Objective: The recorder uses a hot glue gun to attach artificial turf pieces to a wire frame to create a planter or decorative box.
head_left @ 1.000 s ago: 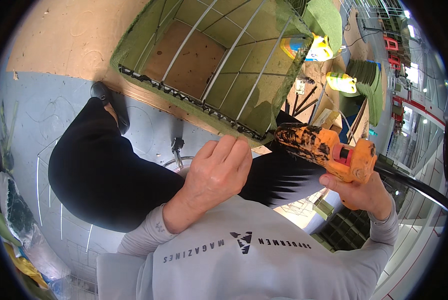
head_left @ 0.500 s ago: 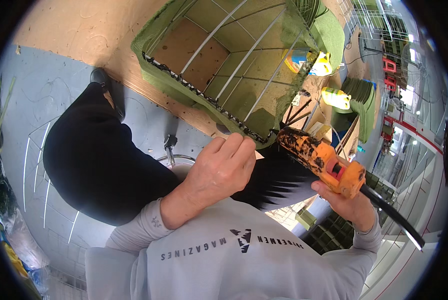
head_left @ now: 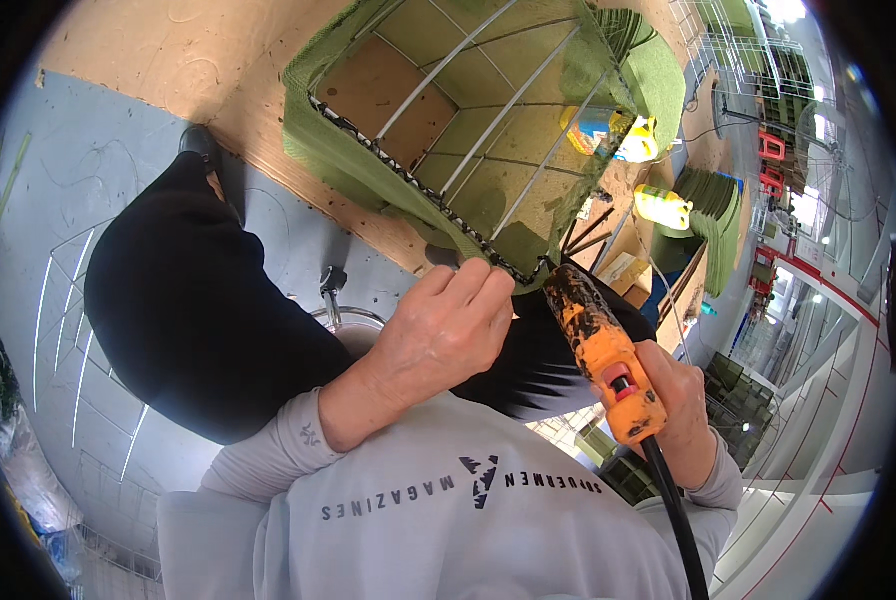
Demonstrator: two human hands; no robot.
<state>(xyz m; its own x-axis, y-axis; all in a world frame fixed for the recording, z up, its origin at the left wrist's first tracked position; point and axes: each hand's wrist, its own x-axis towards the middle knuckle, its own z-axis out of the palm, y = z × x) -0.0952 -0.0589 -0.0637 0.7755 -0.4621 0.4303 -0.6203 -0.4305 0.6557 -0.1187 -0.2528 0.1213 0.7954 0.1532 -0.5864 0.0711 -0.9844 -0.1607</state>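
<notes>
My left hand (head_left: 443, 330) is closed in a pinch at the near corner of a green fabric cover (head_left: 408, 205), at its edge. The fabric is wrapped over a wire frame (head_left: 508, 105) shaped like an open box, and dark lacing runs along its rim. My right hand (head_left: 676, 400) is wrapped round an orange corded power tool (head_left: 608, 350) with a red switch and a black-smeared front. Its tip reaches the corner of the frame, close beside my left fingers. Whether the tip touches the rim I cannot tell.
A brown board (head_left: 168, 60) lies under the frame. Yellow bottles (head_left: 663, 207) and a stack of green sheets (head_left: 713, 200) stand to the right. A black cord (head_left: 676, 520) trails from the tool. White wire panels (head_left: 63, 320) lean at the left.
My right hand has swung the power tool more upright, its cord end moving left and down. The frame has shifted slightly right. My left hand has barely moved.
</notes>
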